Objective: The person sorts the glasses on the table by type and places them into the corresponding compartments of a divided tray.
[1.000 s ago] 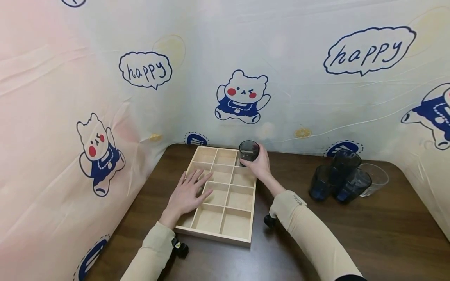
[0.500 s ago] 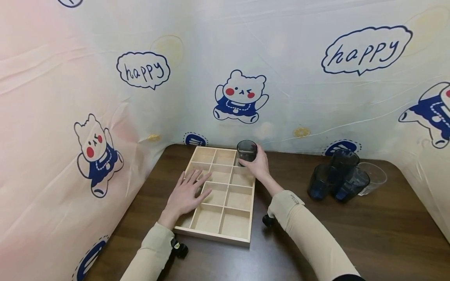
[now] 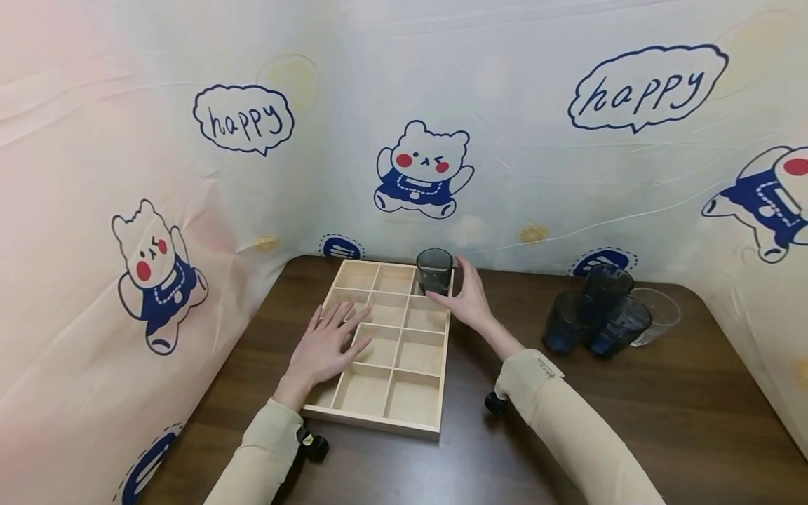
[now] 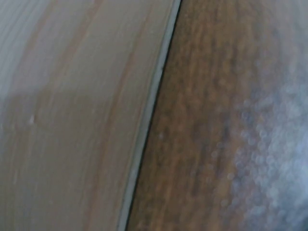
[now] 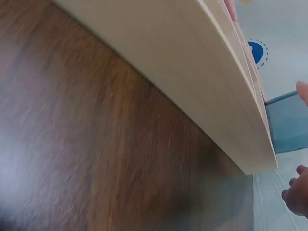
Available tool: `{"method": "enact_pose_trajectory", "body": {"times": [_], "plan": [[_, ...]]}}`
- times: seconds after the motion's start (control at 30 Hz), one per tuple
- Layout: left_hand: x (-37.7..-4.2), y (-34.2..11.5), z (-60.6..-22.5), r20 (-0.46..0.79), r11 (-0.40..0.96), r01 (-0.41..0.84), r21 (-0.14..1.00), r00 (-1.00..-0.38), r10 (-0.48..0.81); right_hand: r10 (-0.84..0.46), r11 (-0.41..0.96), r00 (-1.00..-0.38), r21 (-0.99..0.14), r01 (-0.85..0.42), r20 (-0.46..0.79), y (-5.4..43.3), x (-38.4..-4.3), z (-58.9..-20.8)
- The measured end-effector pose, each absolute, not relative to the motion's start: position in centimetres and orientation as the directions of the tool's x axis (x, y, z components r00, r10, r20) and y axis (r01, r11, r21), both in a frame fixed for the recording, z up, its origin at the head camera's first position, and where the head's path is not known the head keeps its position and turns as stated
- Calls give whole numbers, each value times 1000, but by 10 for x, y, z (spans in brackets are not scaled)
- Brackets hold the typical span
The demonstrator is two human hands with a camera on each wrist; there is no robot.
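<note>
A light wooden divided tray [image 3: 404,423] lies on the dark table. In its far right compartment stands a smoky dark drinking glass [image 3: 434,270], upright, its rim above the dividers. My right hand [image 3: 470,298] is just right of that glass, thumb and fingers spread apart around its near right side. A gap shows between the fingers and the glass [image 5: 288,122] in the right wrist view. My left hand [image 3: 322,348] rests with spread fingers over the tray's left side, hiding some compartments. The left wrist view shows only the tray's outer wall [image 4: 72,115] and the table.
Several dark blue glasses [image 3: 590,312] stand clustered and stacked on the right of the table [image 3: 505,456]. A clear glass [image 3: 659,317] is beside them. A printed curtain [image 3: 505,140] hangs behind the table and along its sides.
My right hand has loosened from the dark glass and drawn slightly right, leaving it standing in the far right compartment. The left hand stays on the tray. The head view shifted a little.
</note>
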State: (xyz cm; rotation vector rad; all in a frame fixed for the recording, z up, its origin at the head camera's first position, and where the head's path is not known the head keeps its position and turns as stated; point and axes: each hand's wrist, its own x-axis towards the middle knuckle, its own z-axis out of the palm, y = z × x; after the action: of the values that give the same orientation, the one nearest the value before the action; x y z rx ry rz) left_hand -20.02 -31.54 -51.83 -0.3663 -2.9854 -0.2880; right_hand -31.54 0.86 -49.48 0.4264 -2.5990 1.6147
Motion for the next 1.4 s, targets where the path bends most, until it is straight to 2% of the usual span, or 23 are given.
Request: {"method": "enact_pose_trajectory", "body": {"times": [0.1,0.23,0.5,0.67,0.97,1.13,1.4], "plan": [[-201,-315,-519,141,953,251,172,-963,229,-230,414,-936,-844,-341,265,18,-323,-518],[-200,-315,-519,147,954,252,165,-962,229,-254,440,-916,-806,-395,310,29,-325,-537],[-200,-315,-519,146,954,251,164,-963,228,-302,518,-918,-765,-383,255,45,-286,-498],[-199,-314,-518,141,952,254,171,-962,232,-299,565,-919,-729,-387,256,59,-275,-493],[-201,-315,-518,140,951,253,180,-963,230,-267,541,-932,-762,-356,246,89,-252,-495],[-202,-315,-518,140,952,253,171,-963,231,-280,558,-910,-719,-414,306,104,-238,-492],[-202,-314,-519,146,952,251,175,-963,227,-299,582,-832,-601,-548,468,131,-228,-480]]}}
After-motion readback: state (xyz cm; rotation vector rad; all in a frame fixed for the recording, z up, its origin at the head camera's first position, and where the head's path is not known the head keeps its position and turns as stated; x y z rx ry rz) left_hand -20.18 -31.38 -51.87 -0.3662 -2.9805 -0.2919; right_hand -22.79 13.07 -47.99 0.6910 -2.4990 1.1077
